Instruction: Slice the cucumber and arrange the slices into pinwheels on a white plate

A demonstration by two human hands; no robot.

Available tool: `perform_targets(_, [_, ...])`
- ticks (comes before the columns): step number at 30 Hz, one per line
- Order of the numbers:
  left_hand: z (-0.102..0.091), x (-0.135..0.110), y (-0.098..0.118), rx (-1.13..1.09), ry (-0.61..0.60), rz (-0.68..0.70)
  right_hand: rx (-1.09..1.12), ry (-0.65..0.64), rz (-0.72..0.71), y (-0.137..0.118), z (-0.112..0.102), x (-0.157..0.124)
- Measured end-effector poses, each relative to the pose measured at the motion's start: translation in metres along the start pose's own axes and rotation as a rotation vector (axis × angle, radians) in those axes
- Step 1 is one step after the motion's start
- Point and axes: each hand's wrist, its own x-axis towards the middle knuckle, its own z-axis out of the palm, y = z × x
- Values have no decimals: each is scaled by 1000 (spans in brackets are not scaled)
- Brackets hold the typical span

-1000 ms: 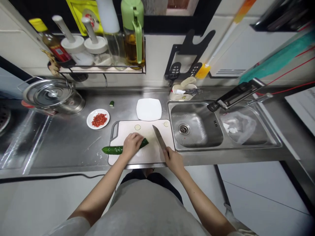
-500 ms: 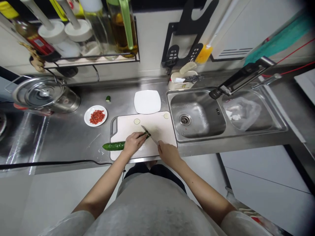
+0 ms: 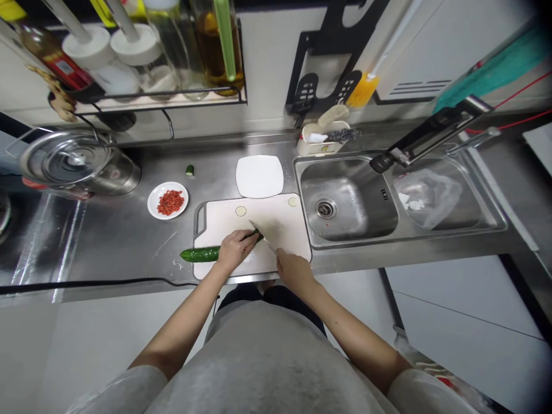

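A green cucumber (image 3: 200, 253) lies across a white cutting board (image 3: 276, 221), its left end sticking out past the board's edge. My left hand (image 3: 235, 248) is closed over the cucumber's right part and presses it down. My right hand (image 3: 292, 270) grips the handle of a knife (image 3: 263, 234). The blade is angled up-left and meets the cucumber's right end just beside my left fingers. Two thin cucumber slices (image 3: 241, 211) lie near the board's far edge.
A square white plate (image 3: 259, 176) sits behind the board. A small dish of chopped red chilli (image 3: 168, 200) and a cucumber stub (image 3: 189, 170) lie to the left. A lidded steel pot (image 3: 73, 164) stands far left, a double sink (image 3: 349, 201) to the right. A bottle rack hangs above.
The knife swung from the board's right side over to the cucumber's right end, beside my left fingers. The camera view shifted slightly downward and closer.
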Motion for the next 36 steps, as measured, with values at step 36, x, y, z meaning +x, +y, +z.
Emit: perform_targets(36, [1,2,2,-25,-9,28,-9,23,-67,-10,-4,9])
